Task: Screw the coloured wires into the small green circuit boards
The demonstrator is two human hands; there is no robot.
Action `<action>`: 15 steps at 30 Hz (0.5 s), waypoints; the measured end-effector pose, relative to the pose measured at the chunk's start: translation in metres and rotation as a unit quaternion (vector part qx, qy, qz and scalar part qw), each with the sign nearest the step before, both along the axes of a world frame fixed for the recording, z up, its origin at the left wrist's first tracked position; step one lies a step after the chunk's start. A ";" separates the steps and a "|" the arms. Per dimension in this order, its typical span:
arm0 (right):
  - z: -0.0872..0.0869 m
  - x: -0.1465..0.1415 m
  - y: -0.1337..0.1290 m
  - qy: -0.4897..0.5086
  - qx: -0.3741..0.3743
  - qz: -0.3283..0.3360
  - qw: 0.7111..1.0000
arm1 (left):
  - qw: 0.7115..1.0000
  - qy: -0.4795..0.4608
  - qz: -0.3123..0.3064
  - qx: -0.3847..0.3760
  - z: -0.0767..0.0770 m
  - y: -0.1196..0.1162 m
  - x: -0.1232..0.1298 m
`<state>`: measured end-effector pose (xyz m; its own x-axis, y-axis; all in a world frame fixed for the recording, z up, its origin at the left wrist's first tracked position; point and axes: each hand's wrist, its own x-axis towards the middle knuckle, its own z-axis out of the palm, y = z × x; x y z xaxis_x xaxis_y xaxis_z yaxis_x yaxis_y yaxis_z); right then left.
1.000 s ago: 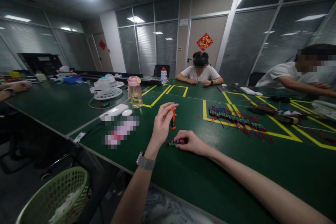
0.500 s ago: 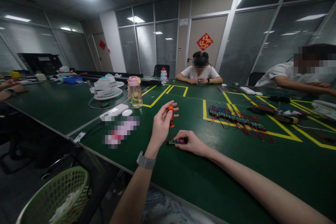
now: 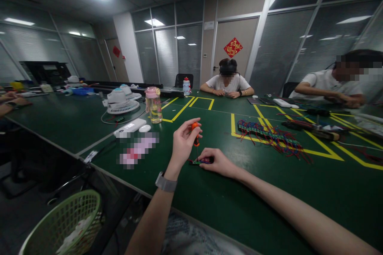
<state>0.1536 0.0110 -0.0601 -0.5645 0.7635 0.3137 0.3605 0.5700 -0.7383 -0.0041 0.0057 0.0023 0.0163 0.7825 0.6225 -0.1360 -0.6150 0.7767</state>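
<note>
My left hand (image 3: 183, 140) is closed round the handle of an orange and black screwdriver (image 3: 196, 140), which stands nearly upright with its shaft pointing down. The tip of the shaft meets a small green circuit board (image 3: 196, 162) on the green table (image 3: 179, 215); the exact contact spot is too small to tell. From the right, my right hand (image 3: 216, 161) pinches the board and its wires between thumb and fingers. A long row of similar green boards (image 3: 269, 133) with red and blue wires lies farther right, near yellow tape.
Left of my hands are a pink-lidded bottle (image 3: 153, 105), a white power bank (image 3: 130, 127), a white oval object (image 3: 145, 128) and white fans (image 3: 122, 101). A green basket (image 3: 64, 223) stands below the table edge. Two people (image 3: 229, 81) sit across and at right.
My left hand has shifted very slightly, its fingers turned a little on the screwdriver handle. At the right, the other person's arms have moved and now bend in front of the body.
</note>
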 end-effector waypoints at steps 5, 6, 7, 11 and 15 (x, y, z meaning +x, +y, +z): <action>0.001 0.000 -0.001 0.001 0.002 -0.001 1.000 | 0.998 0.031 0.038 0.028 0.001 -0.001 -0.002; 0.001 0.000 -0.001 0.000 0.002 -0.002 1.000 | 1.000 0.023 0.008 0.019 0.001 -0.001 -0.002; 0.000 0.000 0.000 -0.001 0.001 -0.003 1.000 | 1.000 0.012 -0.021 0.008 0.001 -0.001 -0.001; -0.001 0.000 0.000 -0.001 0.004 -0.001 1.000 | 1.000 0.011 -0.006 0.008 0.000 0.000 0.000; -0.002 0.000 0.000 0.003 0.007 -0.001 1.000 | 0.993 0.060 0.083 0.053 0.001 -0.001 -0.002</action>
